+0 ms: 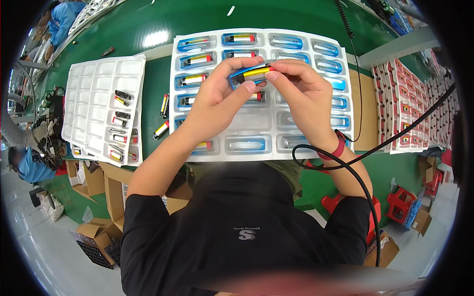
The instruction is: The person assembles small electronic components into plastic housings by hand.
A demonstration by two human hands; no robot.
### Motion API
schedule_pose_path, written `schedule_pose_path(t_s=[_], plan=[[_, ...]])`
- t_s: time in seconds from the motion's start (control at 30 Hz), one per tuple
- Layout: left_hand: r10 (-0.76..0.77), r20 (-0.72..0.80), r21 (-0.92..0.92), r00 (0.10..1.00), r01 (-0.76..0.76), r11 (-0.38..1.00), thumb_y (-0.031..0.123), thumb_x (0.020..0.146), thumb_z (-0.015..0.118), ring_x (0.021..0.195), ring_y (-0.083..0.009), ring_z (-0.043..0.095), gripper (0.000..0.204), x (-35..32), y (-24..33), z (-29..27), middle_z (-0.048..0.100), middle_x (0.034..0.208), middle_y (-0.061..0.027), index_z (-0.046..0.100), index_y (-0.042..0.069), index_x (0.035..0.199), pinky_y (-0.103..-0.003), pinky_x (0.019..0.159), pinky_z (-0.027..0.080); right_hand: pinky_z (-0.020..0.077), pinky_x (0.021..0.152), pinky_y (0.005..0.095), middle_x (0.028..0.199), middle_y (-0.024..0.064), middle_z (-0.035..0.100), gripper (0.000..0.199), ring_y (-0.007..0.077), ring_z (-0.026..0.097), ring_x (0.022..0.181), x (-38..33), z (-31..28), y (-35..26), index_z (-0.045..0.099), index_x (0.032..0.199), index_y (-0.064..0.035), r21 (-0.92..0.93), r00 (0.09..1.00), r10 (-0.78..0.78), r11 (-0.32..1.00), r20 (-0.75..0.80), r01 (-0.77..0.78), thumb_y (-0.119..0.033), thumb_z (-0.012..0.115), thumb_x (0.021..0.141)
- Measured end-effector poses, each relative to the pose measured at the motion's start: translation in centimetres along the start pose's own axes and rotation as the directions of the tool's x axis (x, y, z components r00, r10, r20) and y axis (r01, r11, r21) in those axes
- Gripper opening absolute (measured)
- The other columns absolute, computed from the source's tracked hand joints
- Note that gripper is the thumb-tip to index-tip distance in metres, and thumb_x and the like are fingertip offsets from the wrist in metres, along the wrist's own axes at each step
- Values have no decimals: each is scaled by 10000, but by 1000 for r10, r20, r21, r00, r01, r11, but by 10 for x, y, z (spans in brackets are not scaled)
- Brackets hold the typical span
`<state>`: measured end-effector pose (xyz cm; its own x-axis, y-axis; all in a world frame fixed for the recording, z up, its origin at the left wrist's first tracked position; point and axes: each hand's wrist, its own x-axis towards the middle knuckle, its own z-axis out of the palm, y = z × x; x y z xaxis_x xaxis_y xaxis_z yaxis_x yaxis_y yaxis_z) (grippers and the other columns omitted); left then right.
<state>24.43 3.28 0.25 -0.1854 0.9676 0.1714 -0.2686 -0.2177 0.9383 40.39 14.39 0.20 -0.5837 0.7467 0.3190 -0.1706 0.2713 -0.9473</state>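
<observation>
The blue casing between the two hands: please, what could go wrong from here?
The yellow battery-like cylinder might slip, as the left hand and right hand hold it with the blue casing above the white tray. The black cable could snag, since it crosses the right forearm in this view. The loose cylinder beside the tray's left edge may roll if bumped.

Ctr tray [252, 120] on table [197, 19], in front of person. L hand [222, 93] + R hand [305, 93] above it, battery unit [254, 74] btwn them. L tray [81, 98] left of ctr, w/ parts in its right-hand col; loose batteries [161, 129] btwn the two trays. Stacked trays [402, 103] right of ctr. Box [98, 229] lower L, on floor.
</observation>
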Motion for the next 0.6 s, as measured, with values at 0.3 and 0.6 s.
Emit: schedule_pose_path(t_s=[0.3, 0.6], plan=[[-64, 106, 618, 992, -15, 786, 0, 996, 545, 1165, -200, 638, 389, -15, 13, -21, 634, 1337, -142, 559, 20, 1384, -340, 949, 523, 556, 861, 301, 1118, 117, 698, 310, 171, 684, 951, -2, -19, -4, 697, 1176, -1, -34, 963, 172, 985, 207, -168, 41, 749, 874], [261, 33, 701, 965, -208, 682, -16, 896, 634, 983, -369, 675, 396, -59, 7, -20, 683, 1103, -170, 632, 23, 1290, -423, 862, 538, 557, 783, 331, 1077, 176, 678, 338, 262, 689, 890, -17, 8, -9, 691, 1133, 21, -366, 881, -235, 842, 411, 395, 101, 688, 805]])
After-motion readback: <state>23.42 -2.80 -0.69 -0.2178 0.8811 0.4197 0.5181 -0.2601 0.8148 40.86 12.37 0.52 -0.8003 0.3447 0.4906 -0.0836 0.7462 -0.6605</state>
